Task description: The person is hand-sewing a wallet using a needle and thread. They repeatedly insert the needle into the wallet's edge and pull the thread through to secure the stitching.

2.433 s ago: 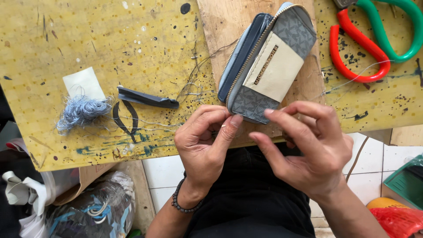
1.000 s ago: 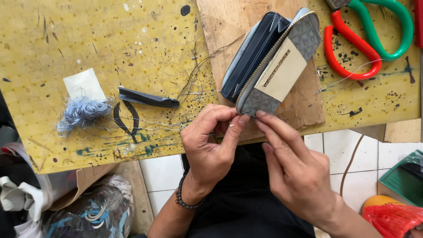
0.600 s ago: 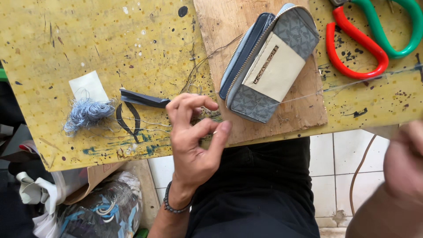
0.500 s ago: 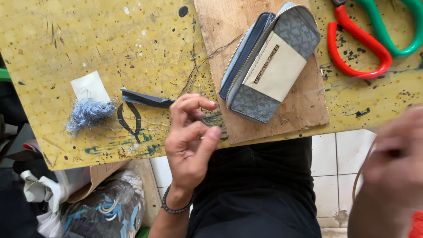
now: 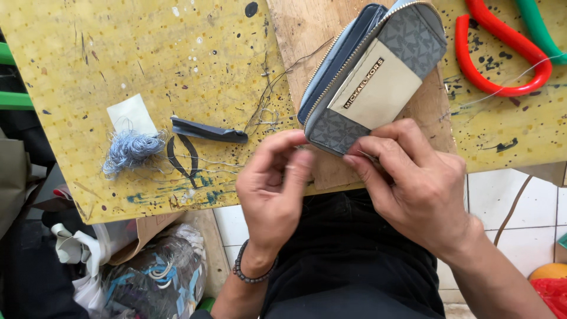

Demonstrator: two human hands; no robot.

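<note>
Yellow worktop (image 5: 118, 53), scratched & spattered w/ black paint, fills upper frame; a bare wooden board (image 5: 295, 35) lies on it at centre. Below the edge: white tiled floor (image 5: 502, 195) w/ dark grout. Lower left, clutter under the bench: clear plastic bag (image 5: 159, 272) of scraps, brown cardboard (image 5: 142, 233). Green bars (image 5: 12, 77) at far left. Light even, soft, no hard shadows.

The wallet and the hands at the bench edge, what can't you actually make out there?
Head view only:
- Wallet: its near corner is covered by the right hand; its top is cut off by the frame's upper edge.
- Whatever the fingertips pinch is too thin to tell; only a fine pale strand shows.
- Left hand: blurred, so whether it touches the wallet is unclear.
- Red handle and green handle: the tools run off the frame.
</note>
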